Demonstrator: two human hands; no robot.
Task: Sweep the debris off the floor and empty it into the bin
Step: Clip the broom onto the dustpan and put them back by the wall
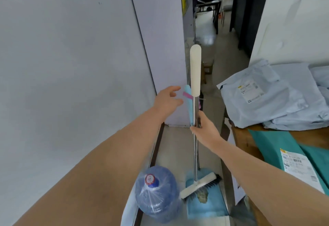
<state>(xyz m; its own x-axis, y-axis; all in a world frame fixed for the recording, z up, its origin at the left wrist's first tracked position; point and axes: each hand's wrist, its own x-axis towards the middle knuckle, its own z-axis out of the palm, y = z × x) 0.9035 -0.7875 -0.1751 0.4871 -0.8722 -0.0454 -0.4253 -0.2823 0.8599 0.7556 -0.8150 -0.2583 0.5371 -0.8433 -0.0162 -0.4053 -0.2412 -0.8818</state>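
On the left a pale wall (62, 65) fills the view, and on the right a wooden table (243, 140) carries a pile of grey parcels (277, 101), with a teal parcel (270, 147) nearer me. Down on the floor at near left stands a big blue water bottle (156, 195), wrapped in clear film. Just right of it sits the blue dustpan (210, 206), its handle (189, 101) rising in front of me. The broom (195, 147) stands upright right beside that handle, cream grip on top, white head and black bristles resting in the pan. My right hand (204, 127) is clamped round the broom's metal shaft at mid-height (whether the grip takes in the blue handle too, I can't tell). My left hand (168, 99) has its fingers spread apart, holding nothing, close beside the top of the handle. A small grey clump of debris (203, 197) lies in the pan, just under the bristles.
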